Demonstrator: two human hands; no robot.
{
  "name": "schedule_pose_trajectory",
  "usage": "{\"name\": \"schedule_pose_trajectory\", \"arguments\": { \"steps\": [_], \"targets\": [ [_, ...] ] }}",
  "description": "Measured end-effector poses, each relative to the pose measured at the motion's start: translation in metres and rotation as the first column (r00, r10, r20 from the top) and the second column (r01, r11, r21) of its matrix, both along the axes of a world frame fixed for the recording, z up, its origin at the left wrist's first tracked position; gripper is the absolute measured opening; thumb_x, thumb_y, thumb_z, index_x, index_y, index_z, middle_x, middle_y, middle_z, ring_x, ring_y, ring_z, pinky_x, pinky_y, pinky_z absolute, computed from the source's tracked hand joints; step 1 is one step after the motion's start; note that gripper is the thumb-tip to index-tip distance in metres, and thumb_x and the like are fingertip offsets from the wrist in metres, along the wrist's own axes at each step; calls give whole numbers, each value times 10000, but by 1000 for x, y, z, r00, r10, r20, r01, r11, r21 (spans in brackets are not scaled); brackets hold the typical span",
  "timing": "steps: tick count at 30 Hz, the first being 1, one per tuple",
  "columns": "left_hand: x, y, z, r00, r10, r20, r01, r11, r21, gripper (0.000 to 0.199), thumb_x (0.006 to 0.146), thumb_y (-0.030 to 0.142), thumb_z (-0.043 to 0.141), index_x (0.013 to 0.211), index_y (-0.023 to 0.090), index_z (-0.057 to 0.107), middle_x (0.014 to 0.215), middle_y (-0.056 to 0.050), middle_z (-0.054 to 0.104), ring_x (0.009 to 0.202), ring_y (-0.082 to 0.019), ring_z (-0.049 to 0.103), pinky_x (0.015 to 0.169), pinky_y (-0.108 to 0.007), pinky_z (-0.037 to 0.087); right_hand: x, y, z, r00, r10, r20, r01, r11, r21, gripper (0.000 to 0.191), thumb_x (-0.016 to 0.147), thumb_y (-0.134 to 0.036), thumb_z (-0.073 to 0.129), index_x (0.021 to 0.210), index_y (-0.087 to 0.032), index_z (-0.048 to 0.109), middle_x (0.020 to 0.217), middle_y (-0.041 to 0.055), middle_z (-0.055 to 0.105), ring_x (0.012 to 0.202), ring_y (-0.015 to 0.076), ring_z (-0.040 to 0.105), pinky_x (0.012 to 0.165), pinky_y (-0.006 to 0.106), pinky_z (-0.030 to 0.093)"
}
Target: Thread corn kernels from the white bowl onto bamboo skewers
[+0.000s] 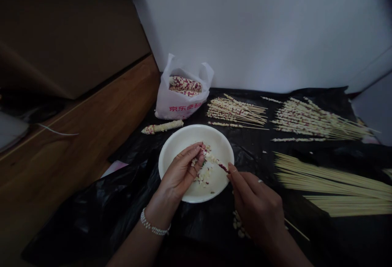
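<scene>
Hand on your right (260, 201) pinches a skewer (216, 160) at the right rim of the white bowl (171, 136); black sheeting (251, 146) gives open room between bowl and bare sticks (330, 185). Pale and dark-red kernels crowd the skewer. It slants up-left from your right fingertips across the bowl to your left hand (180, 169), whose fingers bunch narrowly round its tip; their grip is unclear. Beyond the rim lie a stripped cob (167, 127) and a bag of cobs (180, 105).
</scene>
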State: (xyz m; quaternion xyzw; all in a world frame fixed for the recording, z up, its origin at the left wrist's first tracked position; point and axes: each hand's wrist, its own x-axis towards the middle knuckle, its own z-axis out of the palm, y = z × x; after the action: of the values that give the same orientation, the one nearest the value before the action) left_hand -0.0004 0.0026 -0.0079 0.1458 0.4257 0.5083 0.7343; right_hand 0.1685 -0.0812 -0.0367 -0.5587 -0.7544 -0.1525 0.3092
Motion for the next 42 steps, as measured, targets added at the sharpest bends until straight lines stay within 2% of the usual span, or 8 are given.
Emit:
{"name": "schedule_pose_trajectory", "arguments": {
  "steps": [10, 14, 17, 23, 35, 42],
  "targets": [
    [2, -1, -3, 999, 7, -45, -5, 1000, 30, 144, 701, 83, 718, 844, 101, 718, 829, -52, 701, 685, -73, 638, 693, -151, 547, 0, 1, -1, 999, 28, -22, -28, 1000, -12, 400, 847, -104, 538, 1245, -141, 553, 883, 42, 682, 675, 97, 563, 616, 236, 391],
    [3, -2, -1, 1000, -30, -6, 30, 1000, -3, 189, 732, 129, 703, 921, 133, 711, 907, -52, 701, 752, -87, 643, 738, -179, 542, -1, 1, -4, 998, 45, -50, -47, 999, -28, 405, 839, -108, 556, 1242, -145, 556, 894, 46, 682, 705, 99, 579, 643, 228, 405],
    [2, -2, 1, 999, -24, 42, 26, 999, -43, 128, 754, 172, 693, 872, 128, 712, 895, -43, 697, 800, -96, 636, 763, -193, 538, -1, 0, -4, 997, 44, -58, -46, 999, -19, 401, 830, -105, 569, 1229, -144, 566, 890, 48, 683, 698, 101, 580, 655, 229, 414],
    [1, -3, -2, 998, -43, 53, 44, 999, -11, 110, 749, 129, 694, 854, 107, 718, 902, -51, 683, 805, -97, 627, 751, -188, 544, -1, 0, -6, 998, 38, -59, -39, 999, -19, 397, 842, -106, 545, 1236, -153, 561, 897, 47, 686, 700, 104, 584, 651, 229, 422],
    [5, -6, -2, 995, -83, -53, 85, 996, 29, 152, 714, 119, 722, 861, 82, 718, 911, -68, 679, 756, -90, 630, 733, -175, 546, -3, -2, -6, 996, 38, -77, -41, 998, -40, 394, 845, -86, 525, 1233, -141, 562, 914, 58, 690, 716, 106, 601, 677, 225, 440],
    [4, -2, 3, 991, -75, 112, 79, 996, -35, 231, 833, 272, 615, 963, 97, 695, 983, -87, 680, 792, -112, 637, 772, -241, 558, 0, 3, -4, 995, 17, -94, -19, 1000, -23, 435, 837, -96, 545, 1267, -165, 537, 902, 40, 693, 713, 102, 606, 674, 222, 439]
  ]
}}
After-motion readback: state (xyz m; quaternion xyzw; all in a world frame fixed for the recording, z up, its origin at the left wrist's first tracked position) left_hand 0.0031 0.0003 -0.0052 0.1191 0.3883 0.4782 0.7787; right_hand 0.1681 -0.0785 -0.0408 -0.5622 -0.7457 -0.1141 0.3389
